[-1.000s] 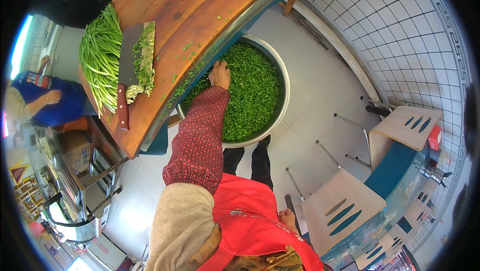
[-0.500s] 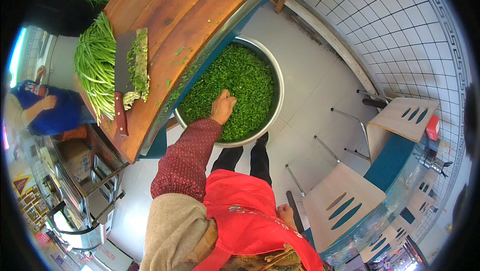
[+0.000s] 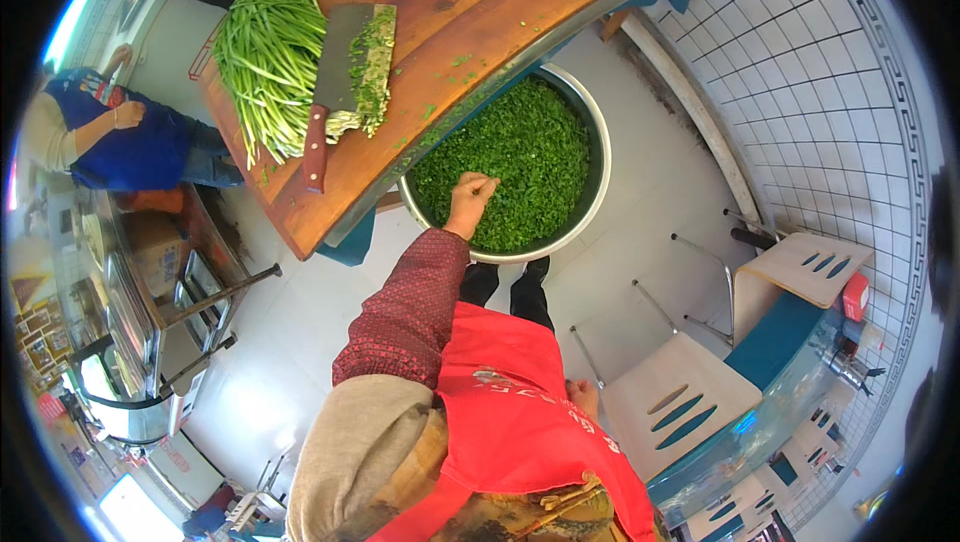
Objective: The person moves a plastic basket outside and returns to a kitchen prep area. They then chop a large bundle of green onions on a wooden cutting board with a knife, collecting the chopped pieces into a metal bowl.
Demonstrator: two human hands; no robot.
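Observation:
My left hand (image 3: 470, 204) hangs over the near left part of a large round metal basin (image 3: 602, 167), its fingers drawn together in a pinch. Whatever the fingertips hold, if anything, is too small to make out. Finely chopped greens (image 3: 530, 152) fill the basin. My right hand (image 3: 582, 397) is low beside the red apron (image 3: 505, 382), half hidden by it, so its grip does not show. On the wooden table (image 3: 420, 52) lies a cleaver (image 3: 340, 57) with a reddish handle and green bits stuck along its blade. Left of it rests a bunch of long green stalks (image 3: 270, 52).
Pale chairs (image 3: 680, 407) stand by a blue-edged table on the right. A tiled wall (image 3: 800, 62) runs along the far right. Another person in blue (image 3: 125, 132) is at the left, above a metal cart (image 3: 190, 282). Chopped scraps dot the table edge.
The view has shifted, so table and basin appear farther right and higher. Against the basin, my left hand has drawn toward the near left rim. The cleaver and stalks keep their places on the table.

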